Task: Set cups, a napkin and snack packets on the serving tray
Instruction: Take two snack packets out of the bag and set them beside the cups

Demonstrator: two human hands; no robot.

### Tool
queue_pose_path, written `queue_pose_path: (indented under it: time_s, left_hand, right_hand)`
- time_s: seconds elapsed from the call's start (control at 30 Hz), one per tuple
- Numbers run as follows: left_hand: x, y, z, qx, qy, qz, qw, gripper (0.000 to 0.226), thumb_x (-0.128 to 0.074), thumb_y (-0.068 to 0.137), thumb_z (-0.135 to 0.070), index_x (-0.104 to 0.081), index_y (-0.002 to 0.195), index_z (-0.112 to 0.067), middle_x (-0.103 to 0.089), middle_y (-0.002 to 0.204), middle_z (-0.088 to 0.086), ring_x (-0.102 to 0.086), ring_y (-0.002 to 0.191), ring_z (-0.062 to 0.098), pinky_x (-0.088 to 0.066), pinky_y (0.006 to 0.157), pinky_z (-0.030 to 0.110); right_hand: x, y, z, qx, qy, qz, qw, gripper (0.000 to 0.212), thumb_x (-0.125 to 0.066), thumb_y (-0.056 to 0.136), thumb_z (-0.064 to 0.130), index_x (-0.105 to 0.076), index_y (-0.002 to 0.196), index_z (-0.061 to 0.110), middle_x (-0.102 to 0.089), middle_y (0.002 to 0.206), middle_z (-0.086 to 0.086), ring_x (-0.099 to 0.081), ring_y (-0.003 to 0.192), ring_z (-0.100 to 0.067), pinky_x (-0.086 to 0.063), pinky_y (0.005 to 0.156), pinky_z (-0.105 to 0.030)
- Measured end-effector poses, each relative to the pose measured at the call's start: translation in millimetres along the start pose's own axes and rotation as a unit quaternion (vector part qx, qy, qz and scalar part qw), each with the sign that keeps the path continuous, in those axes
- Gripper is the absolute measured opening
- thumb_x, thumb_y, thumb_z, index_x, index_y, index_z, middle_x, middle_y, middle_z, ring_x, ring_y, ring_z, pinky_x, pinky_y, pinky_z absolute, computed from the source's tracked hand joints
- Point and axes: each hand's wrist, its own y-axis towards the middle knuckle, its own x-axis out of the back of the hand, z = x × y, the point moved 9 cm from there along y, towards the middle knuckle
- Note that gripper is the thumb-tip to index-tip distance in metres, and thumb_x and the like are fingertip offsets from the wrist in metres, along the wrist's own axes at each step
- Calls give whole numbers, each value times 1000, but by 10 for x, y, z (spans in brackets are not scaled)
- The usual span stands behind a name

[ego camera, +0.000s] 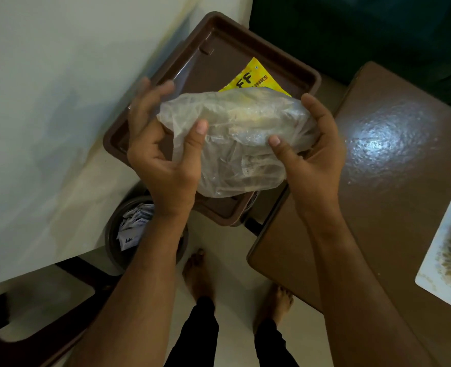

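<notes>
A brown plastic serving tray [213, 41] lies tilted between a white wall and a brown table. A yellow snack packet [256, 78] rests inside it at the far side. Over the tray I hold a crumpled clear plastic bag [235, 133] with pale snack contents. My left hand [163, 147] grips the bag's left end, thumb on top. My right hand [314, 152] cups its right end from below, thumb pressed on the front. The bag hides the middle of the tray.
A brown table [394, 160] with a bright light glare stands at the right, with a white mat [441, 271] at its edge. A dark round bin [113, 234] of white paper sachets sits below left. My bare feet stand on the pale floor.
</notes>
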Motion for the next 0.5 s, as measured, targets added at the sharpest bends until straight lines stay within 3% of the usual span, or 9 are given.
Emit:
queue_pose_path:
  time_s: [0.07,0.13,0.2,0.27,0.33,0.43,0.5]
  left_hand:
    - [33,-13,19,16,-18,-8,1000,20,-77,92,-6,-71,111,-2,-71,117,26,-70,114,24,-60,93,34]
    - [53,-31,-4,16,-12,-18,1000,21,-77,91,-2,-69,106,10,-71,103,17,-67,100,-2,-54,86,15]
    - [34,-64,-22,8,-15,-7,1000,19,-76,89,5,-64,102,12,-65,98,0,-62,97,-12,-48,84,6]
    - [13,-75,-24,3,-43,9,999,29,-71,87,9,-59,113,7,-62,105,-14,-62,102,-12,-48,86,7]
    - [12,-82,-21,-2,-89,21,996,46,-65,84,8,-50,127,1,-61,115,-22,-62,107,-3,-53,86,19]
    - [40,-69,-31,-25,-108,29,993,58,-61,74,-4,-46,129,9,-57,117,-4,-62,104,20,-57,79,41]
    - [48,-39,-54,-32,-89,28,995,59,-61,71,-5,-45,125,12,-53,113,3,-60,100,24,-57,77,44]
  right_hand:
    - [-18,-17,-11,14,-35,49,998,76,-79,83,-1,-46,151,7,-52,149,-8,-54,138,-23,-55,105,-52]
    - [-35,-33,12,29,-78,82,993,80,-70,77,-2,-46,151,11,-50,146,-6,-53,136,-26,-55,102,-55]
    - [-49,-41,26,45,-148,96,983,80,-69,74,-2,-48,149,14,-50,139,-7,-52,131,-28,-54,100,-55]
    - [-33,-32,45,61,-217,78,971,69,-81,75,2,-57,139,13,-50,129,-8,-53,123,-28,-55,97,-52]
    - [28,-17,107,80,-247,36,965,51,-86,76,9,-67,124,10,-48,120,-11,-53,116,-30,-56,93,-48]
    - [132,-18,306,145,-238,-33,960,23,-80,77,4,-72,98,1,-45,111,-12,-51,109,-23,-54,89,-30]
    - [187,-9,375,161,-203,-56,964,16,-76,76,-4,-71,90,0,-55,108,-12,-55,103,-19,-50,84,-21]
